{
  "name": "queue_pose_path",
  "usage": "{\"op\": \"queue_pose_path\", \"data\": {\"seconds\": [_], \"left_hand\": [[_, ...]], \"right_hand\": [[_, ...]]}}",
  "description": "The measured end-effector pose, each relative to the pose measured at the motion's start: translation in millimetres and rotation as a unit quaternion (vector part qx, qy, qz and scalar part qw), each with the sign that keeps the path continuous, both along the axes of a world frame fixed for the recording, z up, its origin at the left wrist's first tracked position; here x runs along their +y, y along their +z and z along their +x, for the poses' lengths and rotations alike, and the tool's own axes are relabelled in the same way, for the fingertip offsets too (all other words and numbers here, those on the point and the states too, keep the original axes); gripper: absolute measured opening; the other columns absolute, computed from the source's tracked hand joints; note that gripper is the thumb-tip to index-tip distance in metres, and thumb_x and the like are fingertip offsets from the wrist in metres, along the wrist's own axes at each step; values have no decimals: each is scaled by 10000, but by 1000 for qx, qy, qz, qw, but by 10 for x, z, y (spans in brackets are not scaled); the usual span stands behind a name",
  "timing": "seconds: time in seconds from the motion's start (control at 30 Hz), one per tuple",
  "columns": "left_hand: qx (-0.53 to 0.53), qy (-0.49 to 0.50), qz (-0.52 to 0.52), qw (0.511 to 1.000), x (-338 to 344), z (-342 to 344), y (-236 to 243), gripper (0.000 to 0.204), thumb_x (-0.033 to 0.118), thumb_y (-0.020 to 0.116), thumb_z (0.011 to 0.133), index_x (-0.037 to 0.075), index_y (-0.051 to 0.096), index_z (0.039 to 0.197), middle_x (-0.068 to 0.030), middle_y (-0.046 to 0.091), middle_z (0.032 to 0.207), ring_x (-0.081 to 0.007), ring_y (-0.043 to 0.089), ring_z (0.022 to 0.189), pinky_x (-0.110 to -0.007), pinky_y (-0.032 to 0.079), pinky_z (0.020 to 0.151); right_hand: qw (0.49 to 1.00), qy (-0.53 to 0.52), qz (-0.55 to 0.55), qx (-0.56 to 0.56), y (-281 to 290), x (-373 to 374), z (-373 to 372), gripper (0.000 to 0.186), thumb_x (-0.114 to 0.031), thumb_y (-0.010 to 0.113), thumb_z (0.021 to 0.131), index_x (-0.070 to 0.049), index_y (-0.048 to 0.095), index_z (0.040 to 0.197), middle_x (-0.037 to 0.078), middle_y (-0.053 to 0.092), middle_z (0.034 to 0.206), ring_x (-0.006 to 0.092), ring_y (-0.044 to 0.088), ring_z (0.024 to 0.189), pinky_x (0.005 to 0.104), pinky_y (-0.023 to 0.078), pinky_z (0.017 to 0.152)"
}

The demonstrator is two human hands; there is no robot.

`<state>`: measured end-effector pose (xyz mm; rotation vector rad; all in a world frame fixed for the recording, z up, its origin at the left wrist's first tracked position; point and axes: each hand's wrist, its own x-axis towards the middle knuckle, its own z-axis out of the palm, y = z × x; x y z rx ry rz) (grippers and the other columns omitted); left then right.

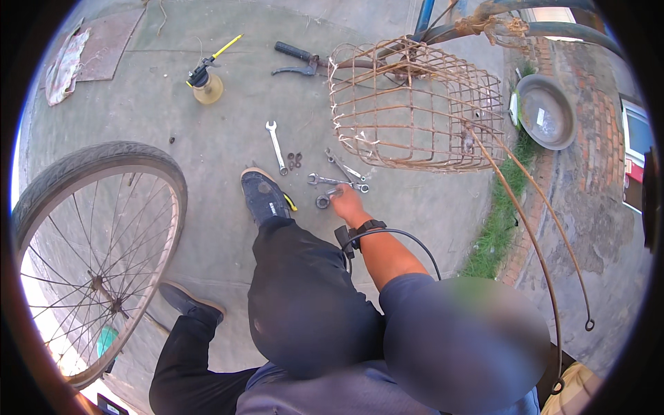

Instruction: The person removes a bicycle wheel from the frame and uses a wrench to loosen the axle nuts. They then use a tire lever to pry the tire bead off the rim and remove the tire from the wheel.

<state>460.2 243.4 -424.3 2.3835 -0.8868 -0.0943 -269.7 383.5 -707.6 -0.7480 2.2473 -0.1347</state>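
My right hand [346,205], fingers curled, is down among the tools on the concrete, closed on a small metal piece I cannot make out, next to a dark ring-shaped part [322,202]. Just beyond it lie crossed silver wrenches [322,178] and a shorter spanner [349,169]. Farther left lie another wrench [275,144] and several dark nuts or washers [294,160]. A yellow-handled tool [290,203] lies beside my shoe. My left hand is not in view.
A bicycle wheel [98,158] stands at left. A rusty wire basket [411,117] on a bicycle frame, with long stays [519,207], overhangs the right side. A pump sprayer [207,86] and boards [104,41] are at upper left. A metal basin [560,111] sits by a grass strip.
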Motion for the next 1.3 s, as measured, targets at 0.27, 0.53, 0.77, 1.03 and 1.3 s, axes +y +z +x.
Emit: {"op": "queue_pose_path", "data": {"seconds": [0.27,0.53,0.77,1.03,1.3], "left_hand": [[1,3,5,1000,-23,-67,-45,520,369,431,1122,-91,611,1285,-198,631,1228,-255,608,1128,-369,486,1018],[-6,-4,3,1000,-64,-96,22,495,355,436,1126,-78,619,1280,-185,635,1221,-252,609,1124,-368,484,1015],[-19,-9,1,1000,-74,-75,169,473,343,441,1129,-66,626,1275,-173,638,1215,-249,610,1120,-367,481,1013],[-24,-22,-17,999,-133,-55,335,448,330,446,1132,-53,634,1270,-160,642,1208,-246,610,1116,-366,479,1010],[-61,-83,-69,992,-353,-133,843,424,316,452,1135,-39,642,1265,-147,646,1201,-243,611,1112,-365,477,1007]], "right_hand": [[997,-33,32,66,67,-384,-247,387,-205,698,937,-87,671,1305,241,699,1268,421,601,1275,482,503,1061],[988,82,94,96,-13,-520,-517,397,-176,647,935,-96,645,1323,227,705,1270,402,627,1259,483,517,1057],[975,123,161,90,105,-563,-359,326,-172,642,943,-52,650,1246,227,710,1256,392,654,1235,487,540,1021],[983,121,113,80,138,-399,-372,322,-254,741,924,-23,639,1124,232,704,1149,453,673,1100,536,541,945],[978,19,-33,-207,967,-815,-121,198,-157,696,959,-18,625,1080,135,748,950,235,746,904,377,572,757]]}}
